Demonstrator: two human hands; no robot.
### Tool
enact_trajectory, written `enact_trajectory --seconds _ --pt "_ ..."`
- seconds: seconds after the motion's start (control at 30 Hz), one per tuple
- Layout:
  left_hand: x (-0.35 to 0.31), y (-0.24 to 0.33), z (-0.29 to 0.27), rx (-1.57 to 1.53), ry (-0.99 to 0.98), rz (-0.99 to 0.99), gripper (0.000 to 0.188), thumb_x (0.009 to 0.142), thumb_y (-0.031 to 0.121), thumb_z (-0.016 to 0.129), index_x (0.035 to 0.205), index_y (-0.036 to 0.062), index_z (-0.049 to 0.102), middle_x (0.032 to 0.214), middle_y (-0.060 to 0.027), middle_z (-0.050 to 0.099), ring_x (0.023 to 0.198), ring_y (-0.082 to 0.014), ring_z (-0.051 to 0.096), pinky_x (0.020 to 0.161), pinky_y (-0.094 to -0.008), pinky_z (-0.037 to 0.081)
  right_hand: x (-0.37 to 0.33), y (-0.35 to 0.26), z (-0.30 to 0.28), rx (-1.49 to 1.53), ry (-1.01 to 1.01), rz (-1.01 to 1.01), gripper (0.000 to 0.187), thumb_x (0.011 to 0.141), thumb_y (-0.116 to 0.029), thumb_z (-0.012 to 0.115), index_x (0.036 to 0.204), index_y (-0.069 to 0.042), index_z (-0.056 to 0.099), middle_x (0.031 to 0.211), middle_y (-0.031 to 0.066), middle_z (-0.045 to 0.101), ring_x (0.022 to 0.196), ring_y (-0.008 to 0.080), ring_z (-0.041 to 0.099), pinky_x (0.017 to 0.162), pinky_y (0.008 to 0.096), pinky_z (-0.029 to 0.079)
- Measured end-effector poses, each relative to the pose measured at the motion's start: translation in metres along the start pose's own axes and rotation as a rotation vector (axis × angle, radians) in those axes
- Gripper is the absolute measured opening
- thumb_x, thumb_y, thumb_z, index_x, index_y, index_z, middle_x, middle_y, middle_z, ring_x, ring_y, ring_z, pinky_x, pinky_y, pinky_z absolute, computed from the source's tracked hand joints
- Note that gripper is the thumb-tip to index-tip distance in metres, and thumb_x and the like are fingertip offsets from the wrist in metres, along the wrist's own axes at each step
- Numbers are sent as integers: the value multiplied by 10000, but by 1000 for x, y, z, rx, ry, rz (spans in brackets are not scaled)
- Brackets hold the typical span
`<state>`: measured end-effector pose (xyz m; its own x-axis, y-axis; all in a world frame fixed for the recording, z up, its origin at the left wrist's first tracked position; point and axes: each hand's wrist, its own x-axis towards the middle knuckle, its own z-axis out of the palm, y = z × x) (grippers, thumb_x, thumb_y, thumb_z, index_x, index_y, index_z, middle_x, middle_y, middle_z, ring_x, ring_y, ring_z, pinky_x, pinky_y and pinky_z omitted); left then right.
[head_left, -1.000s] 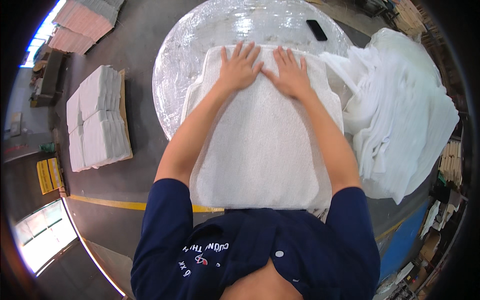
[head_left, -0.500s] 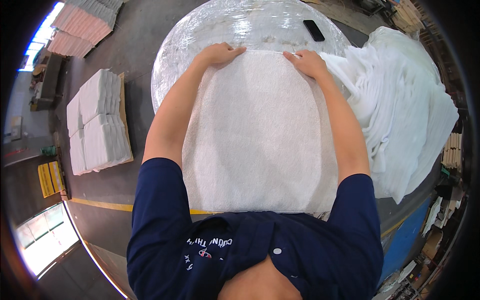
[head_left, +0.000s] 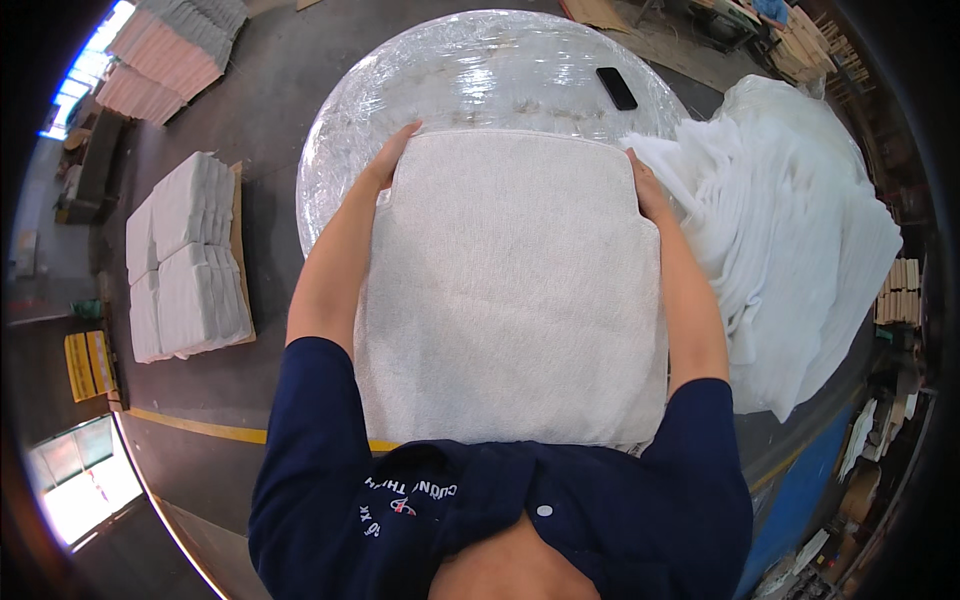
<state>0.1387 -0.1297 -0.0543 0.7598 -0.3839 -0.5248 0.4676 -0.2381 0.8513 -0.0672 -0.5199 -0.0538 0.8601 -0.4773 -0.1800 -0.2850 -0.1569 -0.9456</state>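
On the round bench (head_left: 480, 80) wrapped in clear plastic film, we see a white towel (head_left: 510, 290) spread flat, reaching from the bench middle down to the person's chest. Left hand (head_left: 388, 160) grips the towel's far left corner, fingers curled on the edge. Right hand (head_left: 645, 190) grips the far right corner, partly tucked under the cloth, so we cannot tell finger spread. Black phone (head_left: 616, 88) lies on the bench beyond the towel. Pile of white cloth (head_left: 790, 250) sits just right of the towel. Stacked folded towels (head_left: 185, 255) rest on the floor, well left.
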Motion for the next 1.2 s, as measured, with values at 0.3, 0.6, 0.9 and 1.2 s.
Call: enact_trajectory --seconds 0.3,0.6,0.9,1.2 --pt "-107 -14 34 1128 290 137 861 973 579 410 1469 -114 290 1200 -346 612 1146 -467 599 1005 -492 449 -93 -51 32 -1117 -22 6 748 994 -552 416 1257 137 540 1147 315 643 1045 450 636 927 487 485" --pt "-136 -12 -3 977 217 211 894 990 588 382 1513 -101 158 1368 -357 491 1295 -427 505 1098 -458 382 -104 -49 -8 -945 -82 -4 841 968 -627 424 1430 75 398 1312 310 557 1258 444 520 1070 485 395" --pt "-365 -151 17 1087 497 318 815 992 512 463 1478 -106 249 1441 -349 407 1332 -446 444 1082 -463 389 -339 25 -27 -672 175 -184 702 1006 -492 489 1454 39 387 1441 253 474 1342 358 462 1117 407 345" --pt "-369 -164 -30 617 244 211 678 999 501 492 1393 -43 399 1226 -297 592 1089 -386 637 933 -425 485 -337 11 -46 -364 33 -30 643 1011 -447 505 1414 49 431 1382 239 532 1276 349 518 1067 407 384"
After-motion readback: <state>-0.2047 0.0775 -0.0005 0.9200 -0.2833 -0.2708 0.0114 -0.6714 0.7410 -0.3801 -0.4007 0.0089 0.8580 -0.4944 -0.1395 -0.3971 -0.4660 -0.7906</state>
